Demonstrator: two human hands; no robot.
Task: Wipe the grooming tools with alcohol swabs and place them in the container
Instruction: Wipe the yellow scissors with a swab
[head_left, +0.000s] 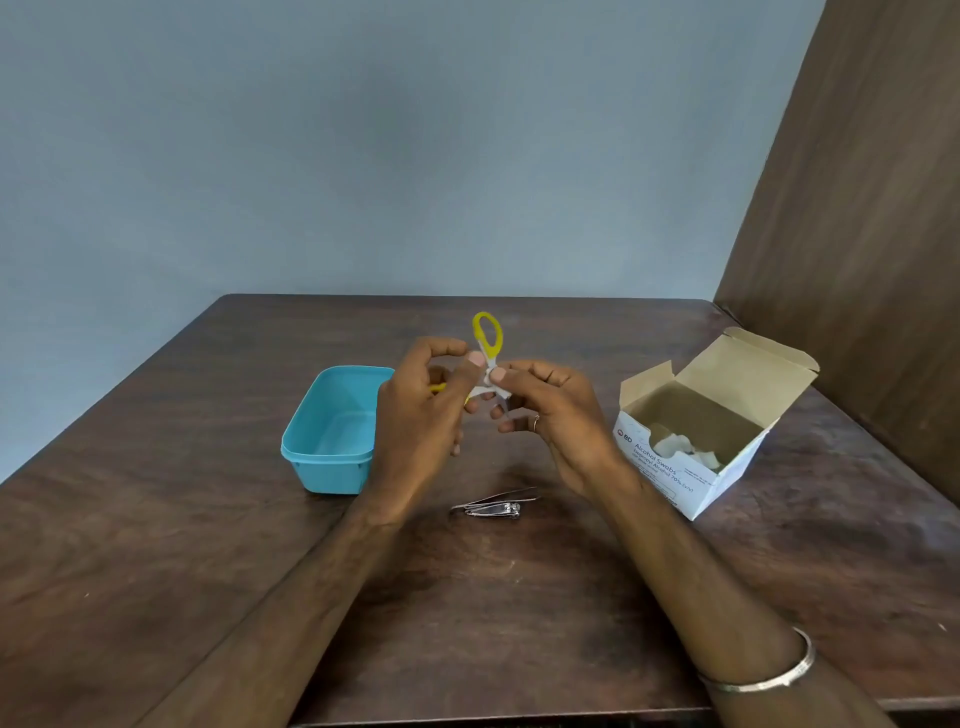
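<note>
Above the table (156, 545), both hands (415, 415) (558, 421) grip scissors (487, 338).

The only readable print stands on the white cardboard box (691, 467) that sits open at about three o'clock on the table. On its front face, near the left corner, is a small round red logo followed by the letters "BD". Beside that, running along the face, are the words "Alcohol Swabs" in dark print. Directly under them a smaller line reads roughly "Isopropyl Alcohol 70% (v/v)". Further lines of finer print lie below and toward the right end of the same face, but they are too small to make out.
</note>
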